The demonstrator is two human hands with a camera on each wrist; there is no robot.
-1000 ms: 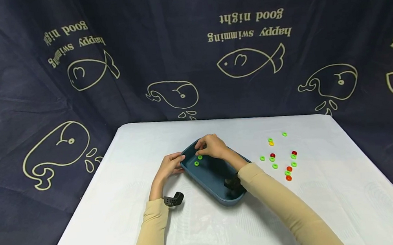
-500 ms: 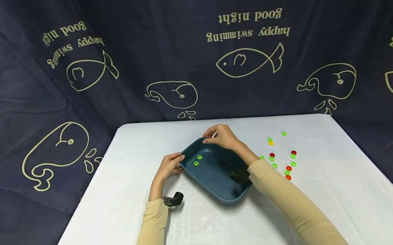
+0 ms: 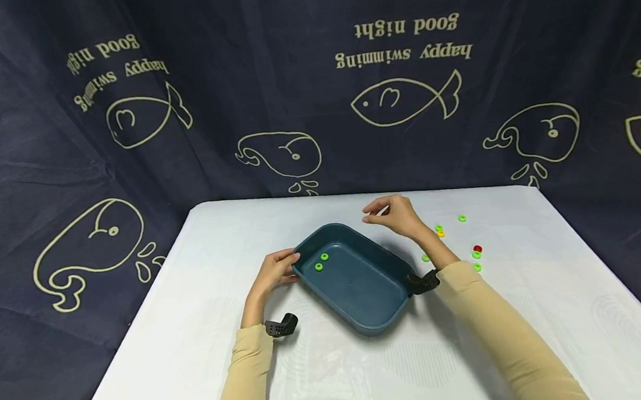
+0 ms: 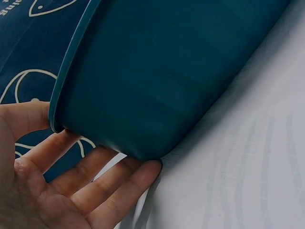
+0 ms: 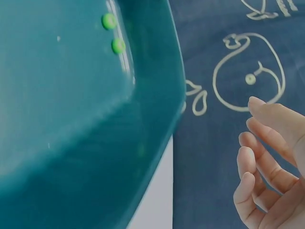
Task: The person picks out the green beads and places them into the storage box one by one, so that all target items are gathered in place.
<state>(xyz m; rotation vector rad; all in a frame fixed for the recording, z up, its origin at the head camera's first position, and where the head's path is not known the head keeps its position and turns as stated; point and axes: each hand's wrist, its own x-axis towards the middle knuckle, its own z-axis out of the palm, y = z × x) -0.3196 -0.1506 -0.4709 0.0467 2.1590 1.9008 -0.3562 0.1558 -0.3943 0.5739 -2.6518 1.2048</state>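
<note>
The left hand (image 3: pixel 273 273) grips the left end of the blue tub (image 3: pixel 358 293), mid-surface (image 3: pixel 327 386); keeping it still should help. The right hand (image 3: pixel 400 215), loosely curled, holds nothing. Two green rings (image 3: pixel 324 257) sit inside; more green rings (image 3: pixel 476 254), toward the surface's far right corner, seem to need a soft pinch.

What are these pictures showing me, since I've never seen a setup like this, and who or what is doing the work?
No machine here: a person is working with two bare hands. The wide picture comes from a camera worn on the head; the two close-ups come from black wrist cameras. On the white table is a blue tray with two green rings inside. Right of it lie more green pieces, plus yellow and red ones. The left hand grips the tray's end; the right hand holds nothing visible.
</note>
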